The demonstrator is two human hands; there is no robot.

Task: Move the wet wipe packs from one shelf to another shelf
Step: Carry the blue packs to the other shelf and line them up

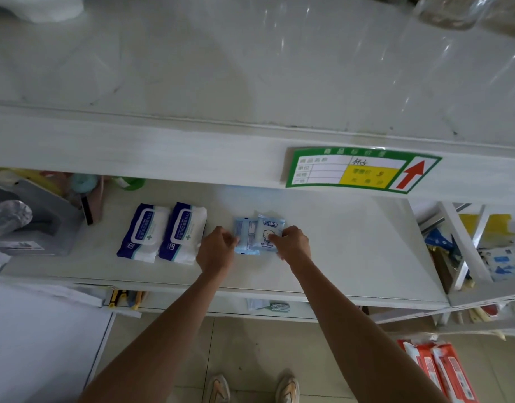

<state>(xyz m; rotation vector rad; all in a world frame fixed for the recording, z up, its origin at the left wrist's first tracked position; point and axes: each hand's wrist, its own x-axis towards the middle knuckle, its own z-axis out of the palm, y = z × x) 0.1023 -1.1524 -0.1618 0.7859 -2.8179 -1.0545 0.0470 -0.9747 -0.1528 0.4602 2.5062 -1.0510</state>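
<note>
Two small light-blue wet wipe packs lie side by side on the middle white shelf [352, 245]. My left hand [217, 248] pinches the left small pack [244, 235] at its left edge. My right hand [294, 242] grips the right small pack [269, 232], which has a cartoon figure printed on it. Left of my hands, two large blue-and-white wipe packs [147, 231] [184, 232] lie next to each other on the same shelf. Above it, the upper shelf [192, 68] is a wide white surface.
A green price tag [361, 170] with a red arrow is stuck on the upper shelf's front edge. Grey boxes and clutter [32, 216] fill the shelf's left end. A divided rack with goods [483, 248] stands at right. Orange packs [442, 370] sit low right near the floor.
</note>
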